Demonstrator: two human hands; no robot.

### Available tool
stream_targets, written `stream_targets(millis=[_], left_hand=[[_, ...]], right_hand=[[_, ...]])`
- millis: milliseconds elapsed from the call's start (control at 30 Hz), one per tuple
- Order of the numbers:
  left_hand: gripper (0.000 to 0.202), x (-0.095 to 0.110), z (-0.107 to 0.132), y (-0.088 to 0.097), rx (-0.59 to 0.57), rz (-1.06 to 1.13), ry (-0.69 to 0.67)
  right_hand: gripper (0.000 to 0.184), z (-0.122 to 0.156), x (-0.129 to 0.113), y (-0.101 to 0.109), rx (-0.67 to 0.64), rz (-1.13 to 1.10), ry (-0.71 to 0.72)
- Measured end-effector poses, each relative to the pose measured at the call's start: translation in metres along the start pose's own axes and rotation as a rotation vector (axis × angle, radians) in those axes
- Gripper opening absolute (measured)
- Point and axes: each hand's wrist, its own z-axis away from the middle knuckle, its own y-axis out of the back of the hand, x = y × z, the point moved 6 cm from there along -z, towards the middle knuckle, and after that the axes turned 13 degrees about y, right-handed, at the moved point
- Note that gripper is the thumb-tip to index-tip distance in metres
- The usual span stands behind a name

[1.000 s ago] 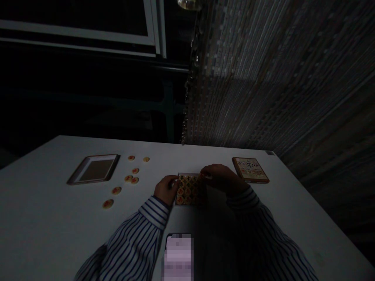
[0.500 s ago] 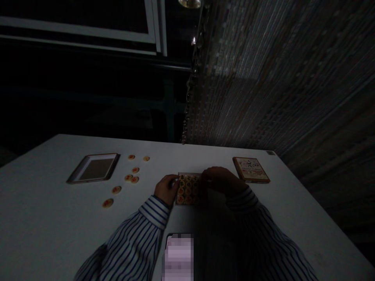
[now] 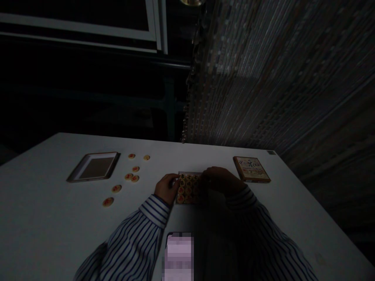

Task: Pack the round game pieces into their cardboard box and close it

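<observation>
A small shallow box (image 3: 189, 173) filled with round wooden game pieces (image 3: 186, 190) lies on the white table (image 3: 52, 226) in front of me. My left hand (image 3: 165, 188) rests against the box's left side with its fingers curled on the edge. My right hand (image 3: 222, 179) lies over the box's upper right corner, fingers bent down onto the pieces; what they pinch is hidden in the dark. Both arms wear striped sleeves.
Several loose round pieces (image 3: 131, 175) lie scattered to the left of the box. An empty shallow tray or lid (image 3: 95, 167) sits at far left. A printed box lid (image 3: 251, 169) lies at right. A beaded curtain (image 3: 263, 74) hangs behind the table.
My right hand has slid slightly down and inward over the box's right corner. The left hand stays on the box's left edge.
</observation>
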Motion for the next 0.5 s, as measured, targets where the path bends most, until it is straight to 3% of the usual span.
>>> stream_targets(millis=[500], left_hand=[[0.021,-0.0002,0.0001,-0.0007,0.005,-0.005,-0.004]], right_hand=[[0.019,-0.0003,0.0001,-0.0024,-0.031,0.06,-0.002]])
